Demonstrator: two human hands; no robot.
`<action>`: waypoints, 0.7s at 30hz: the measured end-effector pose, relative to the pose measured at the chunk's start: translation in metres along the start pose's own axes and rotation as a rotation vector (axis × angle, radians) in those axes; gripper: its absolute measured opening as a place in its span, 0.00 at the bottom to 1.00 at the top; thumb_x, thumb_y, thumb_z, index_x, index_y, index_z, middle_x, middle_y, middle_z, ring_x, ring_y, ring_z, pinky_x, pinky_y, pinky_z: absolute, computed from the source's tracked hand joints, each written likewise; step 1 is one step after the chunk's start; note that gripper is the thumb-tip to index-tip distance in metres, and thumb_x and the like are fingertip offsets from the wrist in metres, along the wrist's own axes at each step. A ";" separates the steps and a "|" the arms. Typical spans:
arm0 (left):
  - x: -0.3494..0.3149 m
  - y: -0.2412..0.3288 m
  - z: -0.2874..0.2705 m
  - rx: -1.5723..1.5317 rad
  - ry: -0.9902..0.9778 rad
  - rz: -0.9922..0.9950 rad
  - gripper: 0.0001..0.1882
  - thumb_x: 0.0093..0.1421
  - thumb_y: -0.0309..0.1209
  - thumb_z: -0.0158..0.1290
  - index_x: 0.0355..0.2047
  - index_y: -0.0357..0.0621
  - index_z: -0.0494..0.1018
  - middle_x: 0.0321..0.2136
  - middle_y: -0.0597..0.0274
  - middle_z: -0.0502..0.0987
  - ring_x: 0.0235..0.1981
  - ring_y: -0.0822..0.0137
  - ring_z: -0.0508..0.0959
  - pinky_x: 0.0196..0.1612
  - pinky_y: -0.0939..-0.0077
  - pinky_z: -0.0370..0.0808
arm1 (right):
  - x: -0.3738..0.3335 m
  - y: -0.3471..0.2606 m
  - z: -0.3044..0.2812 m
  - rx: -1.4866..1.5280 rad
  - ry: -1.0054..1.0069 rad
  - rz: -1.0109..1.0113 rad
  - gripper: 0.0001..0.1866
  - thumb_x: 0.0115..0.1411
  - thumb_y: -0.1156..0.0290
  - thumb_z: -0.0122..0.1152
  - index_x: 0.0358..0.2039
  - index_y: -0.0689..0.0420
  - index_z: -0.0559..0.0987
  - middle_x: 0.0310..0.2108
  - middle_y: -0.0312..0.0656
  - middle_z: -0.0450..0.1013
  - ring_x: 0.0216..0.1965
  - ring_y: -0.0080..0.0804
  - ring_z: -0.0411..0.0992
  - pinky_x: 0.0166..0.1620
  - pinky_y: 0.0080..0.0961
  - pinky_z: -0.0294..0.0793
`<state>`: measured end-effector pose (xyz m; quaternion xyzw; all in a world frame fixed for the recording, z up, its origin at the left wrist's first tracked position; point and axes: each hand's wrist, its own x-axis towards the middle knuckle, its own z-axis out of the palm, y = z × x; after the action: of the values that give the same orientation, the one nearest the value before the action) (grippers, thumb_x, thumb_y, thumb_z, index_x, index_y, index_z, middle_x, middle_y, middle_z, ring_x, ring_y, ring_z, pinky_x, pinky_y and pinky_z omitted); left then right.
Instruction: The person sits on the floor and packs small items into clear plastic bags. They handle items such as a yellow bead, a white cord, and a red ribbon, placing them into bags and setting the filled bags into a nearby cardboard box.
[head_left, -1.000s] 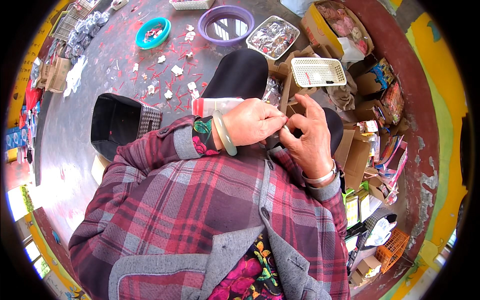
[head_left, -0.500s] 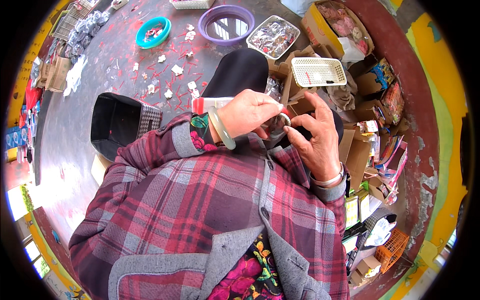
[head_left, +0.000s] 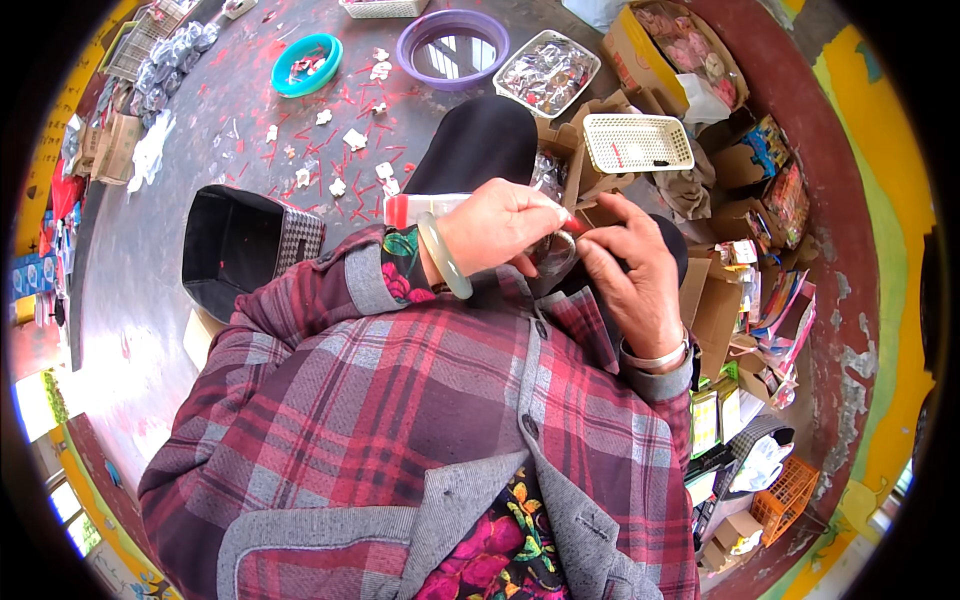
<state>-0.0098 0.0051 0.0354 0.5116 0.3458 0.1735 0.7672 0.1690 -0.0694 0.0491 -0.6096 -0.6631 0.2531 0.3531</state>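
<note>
Over my lap, my left hand (head_left: 502,228) pinches a small clear plastic bag (head_left: 553,258) with a red edge at its top. The bag hangs below the fingertips, and part of it is hidden by the hand. A pale curved edge shows at its mouth; what it belongs to I cannot make out. My right hand (head_left: 632,268) faces the left one, thumb and forefinger closed at the bag's red edge. More clear bags with red strips (head_left: 398,210) lie on my lap, half covered by the left wrist.
Left of my lap stands an open black box (head_left: 225,250). Ahead on the floor are a turquoise basin (head_left: 290,85), a purple basin (head_left: 415,68) with liquid, and a white basket (head_left: 590,85) of small packets. A cream tray (head_left: 600,150) rests on cartons at right.
My right fingers have curled in and closed at the bag's mouth. The white beaded-looking rim that showed between the hands is now mostly hidden. My left hand has barely moved.
</note>
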 end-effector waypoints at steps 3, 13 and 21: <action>0.003 0.002 -0.001 -0.124 0.037 -0.030 0.16 0.61 0.37 0.43 0.41 0.39 0.73 0.28 0.63 0.76 0.25 0.75 0.75 0.22 0.87 0.71 | 0.003 -0.002 -0.004 0.108 0.073 -0.007 0.09 0.52 0.70 0.60 0.32 0.61 0.77 0.39 0.47 0.71 0.46 0.37 0.68 0.46 0.27 0.66; 0.002 0.008 -0.006 -0.282 0.004 -0.067 0.17 0.61 0.38 0.43 0.41 0.40 0.73 0.29 0.62 0.77 0.25 0.75 0.76 0.24 0.88 0.71 | 0.007 0.001 0.014 0.539 0.058 0.269 0.09 0.56 0.72 0.56 0.32 0.65 0.75 0.26 0.35 0.71 0.29 0.17 0.66 0.33 0.14 0.67; -0.002 0.013 -0.001 0.033 0.021 0.213 0.16 0.62 0.34 0.42 0.43 0.37 0.72 0.37 0.59 0.76 0.25 0.78 0.75 0.24 0.88 0.71 | 0.005 -0.011 0.001 0.346 0.248 0.016 0.04 0.52 0.77 0.59 0.27 0.66 0.77 0.23 0.40 0.71 0.25 0.23 0.68 0.29 0.17 0.66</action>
<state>-0.0107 0.0103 0.0477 0.5563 0.3001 0.2537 0.7322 0.1613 -0.0658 0.0581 -0.5715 -0.5564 0.2891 0.5294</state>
